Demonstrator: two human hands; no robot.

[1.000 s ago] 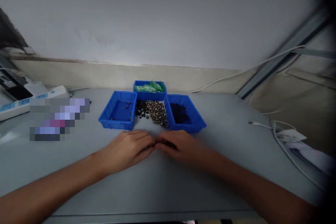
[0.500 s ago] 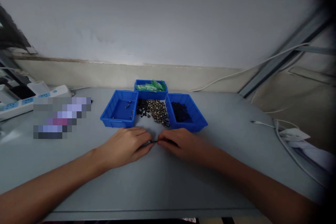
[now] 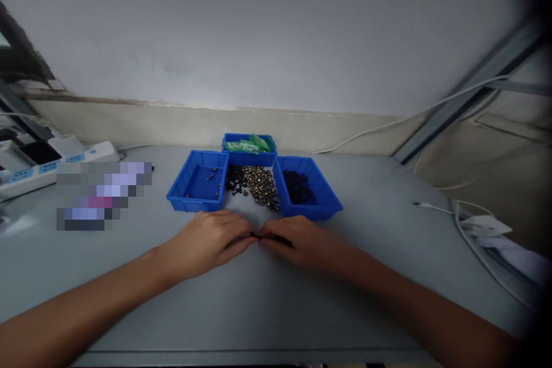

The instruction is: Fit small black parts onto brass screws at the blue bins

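Observation:
My left hand and my right hand meet over the near middle of the table, fingertips pinched together. Between them is a small dark, thin piece, mostly hidden by the fingers; its kind is too small to make out. Just beyond the hands lies a loose pile of brass-coloured metal parts, with small black parts at its left. A blue bin on the left holds a few small screw-like pieces. The blue bin on the right contains many small black parts.
Behind the pile stands another blue bin with green plastic bags. To the left are a white power strip and a pixelated object. White cables lie at the right, near a metal frame post.
My fingertips have come closer together, and less of the dark piece shows between them. The whole view has shifted slightly; the bins and pile stay in place.

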